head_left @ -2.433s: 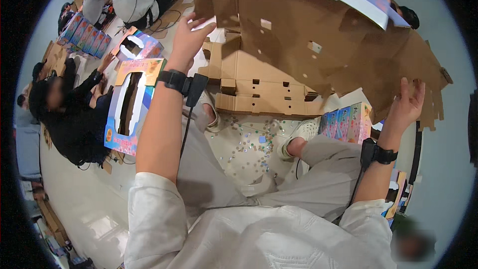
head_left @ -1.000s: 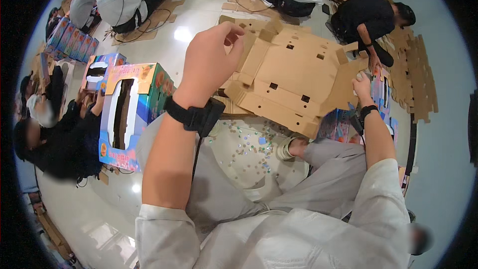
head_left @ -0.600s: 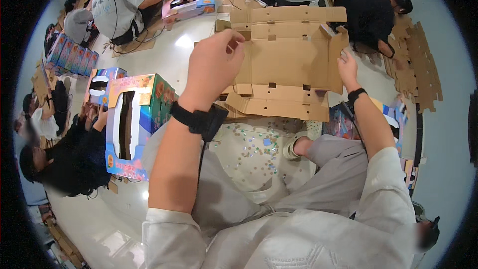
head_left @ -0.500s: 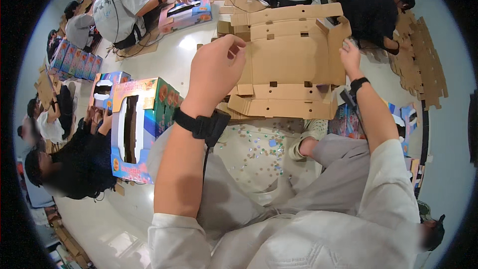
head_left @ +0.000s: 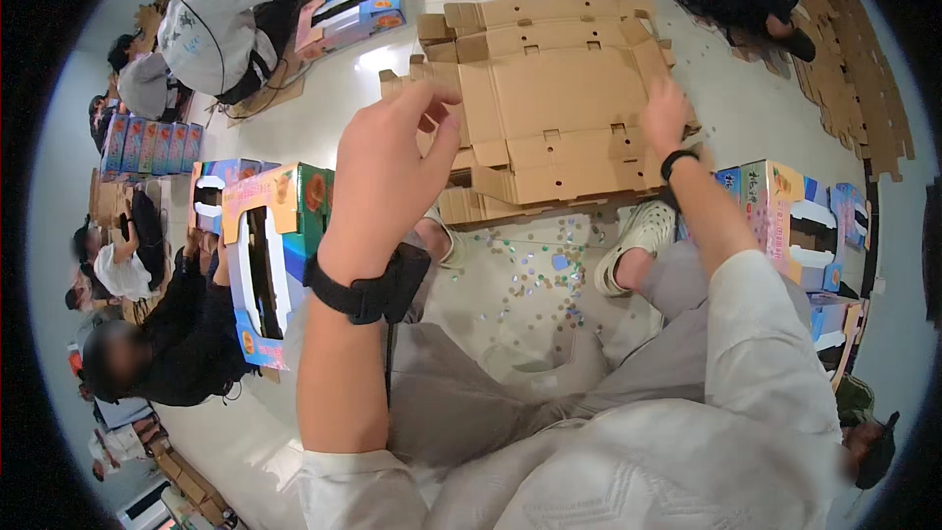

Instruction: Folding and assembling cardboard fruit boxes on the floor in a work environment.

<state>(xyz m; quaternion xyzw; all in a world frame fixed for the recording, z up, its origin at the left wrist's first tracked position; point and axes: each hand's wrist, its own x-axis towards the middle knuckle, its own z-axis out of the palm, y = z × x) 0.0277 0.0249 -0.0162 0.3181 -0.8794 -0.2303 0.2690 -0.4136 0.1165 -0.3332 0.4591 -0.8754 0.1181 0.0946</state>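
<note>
A brown, partly folded cardboard box blank [head_left: 540, 93] lies spread on the floor in front of me, with slots, holes and raised flaps along its sides. My left hand [head_left: 388, 162] hovers over its left edge, thumb apart from loosely curled fingers, and nothing shows between them. At the right side of the blank, my right hand [head_left: 668, 113] is closed at the side flap; its fingertips are slightly blurred and partly hidden.
Printed carton boxes with cut-out windows stand at my left [head_left: 260, 265] and right [head_left: 775, 201]. Small round scraps [head_left: 549, 280] litter the floor between my feet. Other people [head_left: 221, 29] sit around among cardboard piles [head_left: 844, 98].
The view has shifted. My right hand has come down from above the right flap to lower on that side. The right flap leans more inward; my left hand stays curled near the left edge.
</note>
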